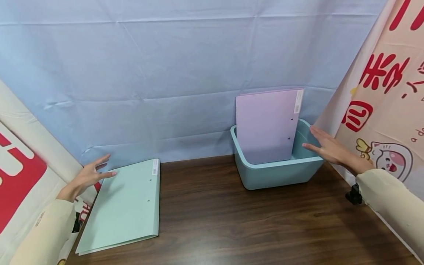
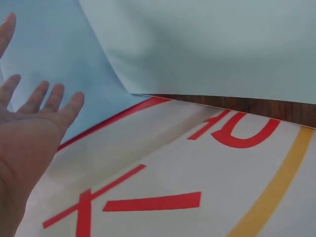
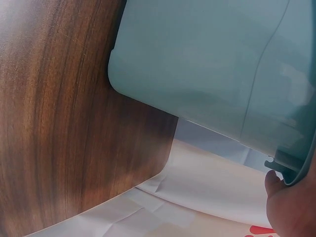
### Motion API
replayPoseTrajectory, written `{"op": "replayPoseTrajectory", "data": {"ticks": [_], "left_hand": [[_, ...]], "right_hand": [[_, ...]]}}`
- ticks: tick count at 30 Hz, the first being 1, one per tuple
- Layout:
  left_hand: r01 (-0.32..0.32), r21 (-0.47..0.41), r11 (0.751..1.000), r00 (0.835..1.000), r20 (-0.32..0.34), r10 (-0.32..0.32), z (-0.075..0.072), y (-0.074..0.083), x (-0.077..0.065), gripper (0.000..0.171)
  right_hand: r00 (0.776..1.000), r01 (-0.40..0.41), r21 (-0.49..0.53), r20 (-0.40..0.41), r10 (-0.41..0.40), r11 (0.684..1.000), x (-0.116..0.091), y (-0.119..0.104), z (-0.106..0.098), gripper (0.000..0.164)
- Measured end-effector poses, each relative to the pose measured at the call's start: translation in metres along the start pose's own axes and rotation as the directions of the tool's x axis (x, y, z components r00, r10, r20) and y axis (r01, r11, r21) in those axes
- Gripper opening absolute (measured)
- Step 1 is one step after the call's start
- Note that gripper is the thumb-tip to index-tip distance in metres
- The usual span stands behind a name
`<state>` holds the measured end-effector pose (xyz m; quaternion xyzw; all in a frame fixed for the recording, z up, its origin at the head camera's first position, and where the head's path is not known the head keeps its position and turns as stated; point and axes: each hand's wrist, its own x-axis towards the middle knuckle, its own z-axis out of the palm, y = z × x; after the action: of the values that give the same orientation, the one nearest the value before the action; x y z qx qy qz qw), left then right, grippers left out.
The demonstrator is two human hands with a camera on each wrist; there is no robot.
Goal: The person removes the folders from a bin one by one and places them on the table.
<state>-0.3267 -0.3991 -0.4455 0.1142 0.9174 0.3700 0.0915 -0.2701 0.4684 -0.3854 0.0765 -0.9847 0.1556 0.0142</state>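
Hovering near green folder (image 1: 129, 206), left fingers (image 1: 102, 161) spread

Creased blue cloth (image 1: 185, 66) behind wooden table (image 1: 205, 213)

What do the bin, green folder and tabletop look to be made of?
Bin: probably moulded plastic, slightly glossy; rounded corners, soft reflections on its wall.
Green folder: card or thin plastic, I can't tell which; matte, with flat, stiff-looking covers.
Tabletop: wood or wood-look laminate, low sheen; brown grain and pale glare show.
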Motion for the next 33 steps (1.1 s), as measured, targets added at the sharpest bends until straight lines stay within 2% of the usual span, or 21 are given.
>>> {"op": "replayPoseTrajectory", "data": {"ticks": [10, 16, 33], "left_hand": [[-0.055, -0.001, 0.998, 0.998, 0.006, 0.055, 0.004, 0.019, 0.000, 0.099], [-0.095, -0.030, 0.995, 0.995, 0.007, 0.096, 0.008, 0.032, 0.003, 0.098], [-0.139, -0.031, 0.990, 0.990, 0.017, 0.139, 0.021, 0.060, 0.013, 0.096]], "right_hand": [[1.000, -0.006, 0.004, 0.000, 0.006, 1.000, 0.001, 0.000, 0.000, 0.099], [1.000, 0.002, 0.002, -0.003, -0.002, 1.000, 0.000, 0.001, 0.000, 0.098], [1.000, -0.004, 0.010, -0.006, 0.004, 1.000, 0.000, 0.001, 0.001, 0.099]]}}
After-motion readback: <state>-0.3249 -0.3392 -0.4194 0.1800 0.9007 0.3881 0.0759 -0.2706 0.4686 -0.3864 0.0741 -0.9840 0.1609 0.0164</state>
